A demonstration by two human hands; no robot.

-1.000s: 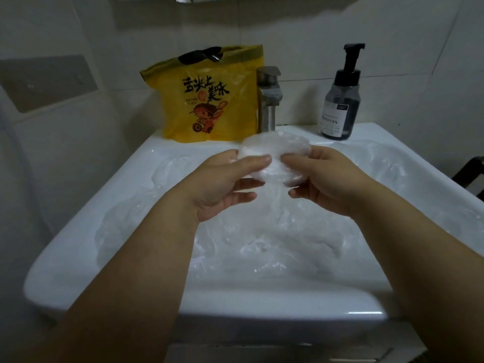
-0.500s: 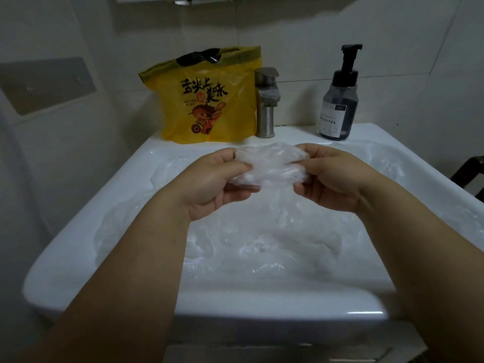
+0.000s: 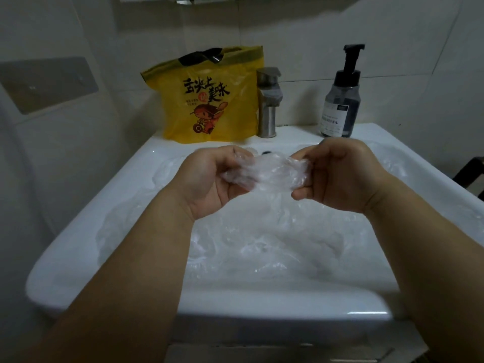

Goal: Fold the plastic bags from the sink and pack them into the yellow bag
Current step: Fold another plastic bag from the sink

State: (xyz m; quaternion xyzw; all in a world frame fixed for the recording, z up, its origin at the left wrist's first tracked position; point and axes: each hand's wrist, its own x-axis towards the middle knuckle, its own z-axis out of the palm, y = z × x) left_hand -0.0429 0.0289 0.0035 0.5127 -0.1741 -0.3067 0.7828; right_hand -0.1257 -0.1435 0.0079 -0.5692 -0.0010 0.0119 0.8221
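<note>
Sink [image 3: 275,307]: white, rectangular, wide flat rim. The front rim runs under both forearms and the back ledge carries the standing items.

Loose plastic bags [image 3: 262,247]: clear, crumpled pile filling the basin almost from the left wall to the right wall, lying below rim level.

Yellow bag [image 3: 209,100]: upright on the back ledge, left of centre. Mouth up, with black film showing at the opening. Its right edge is against or just beside the faucet [image 3: 267,106]; can't tell if they touch. Air between its front face and the hands is open.

Left hand [image 3: 209,176] and right hand [image 3: 340,176]: both raised over the rear half of the basin and well above the pile. Neither touches the rim.

Held plastic bag [image 3: 269,172]: clear, bunched into a short band stretched between the hands. Left fingers are curled round its left end. The right thumb and fingers pinch its right end. It hangs free of the pile below.

Pump bottle [image 3: 340,100]: dark, black pump head, on the back ledge right of the faucet and apart from it. It sits behind the right hand.

Wall plate [image 3: 47,82]: grey, on the left wall, well clear of the sink.

Dark object [image 3: 468,174] at the right frame edge, beyond the sink's right rim; can't identify it.
</note>
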